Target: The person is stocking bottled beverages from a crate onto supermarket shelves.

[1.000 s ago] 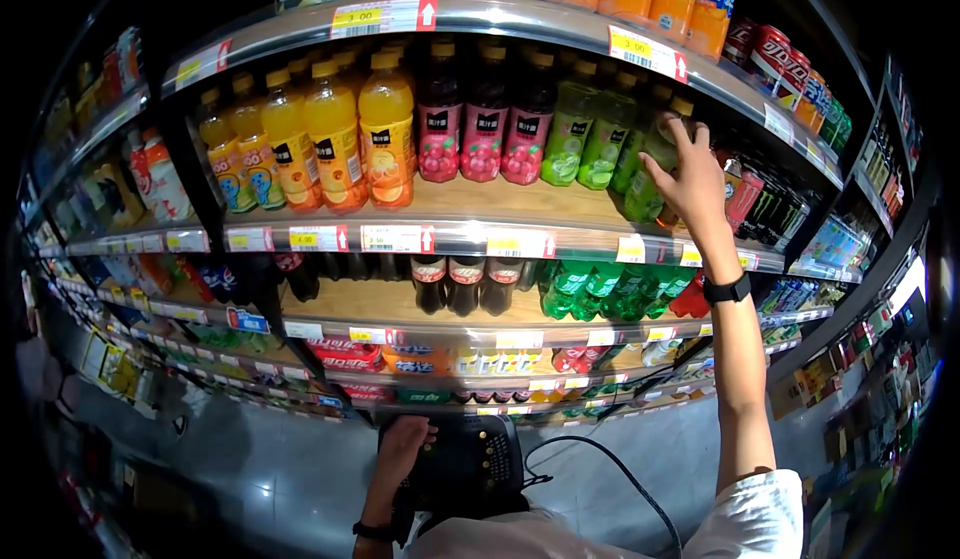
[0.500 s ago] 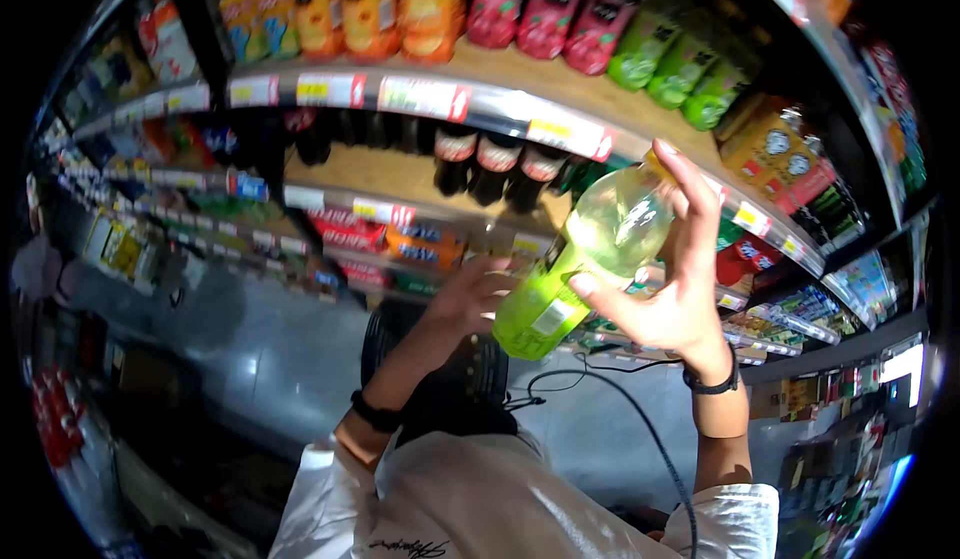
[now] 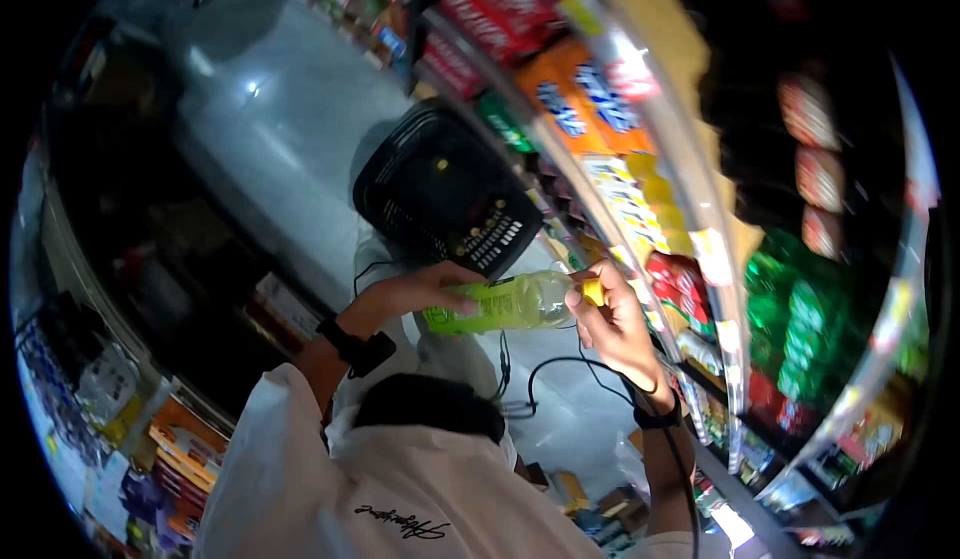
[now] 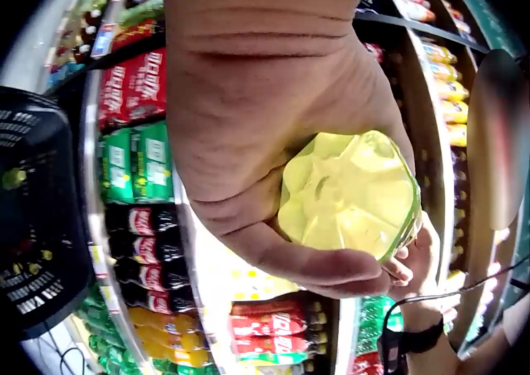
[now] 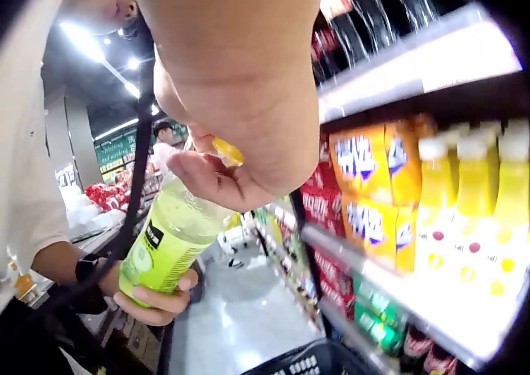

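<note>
A drink bottle with a lime-green label, pale clear neck and yellow cap [image 3: 594,292] lies nearly level before the person's body in the head view. The left hand [image 3: 430,292] grips the bottle [image 3: 520,301] around its lower end. At the other end, the right hand [image 3: 622,331] holds the neck and cap between thumb and fingers. From the left wrist, the ridged bottle base [image 4: 352,194] shows inside the curled left hand [image 4: 248,143]. The right wrist view shows the label [image 5: 161,247] between both hands, with the yellow cap partly hidden by the right fingers.
A black shopping basket [image 3: 400,194] stands beyond the hands, beside the shelves. Shelves to the right carry orange drink packs [image 3: 575,99], dark cola bottles [image 3: 820,174] and green bottles [image 3: 800,319]. A black cable [image 3: 560,361] runs near the right arm. Another person [image 5: 163,147] is farther off.
The right hand has taken the green bottle off the shelf and brought it down to the body. The left hand now grips its lower end. The head view has swung toward the floor and basket.
</note>
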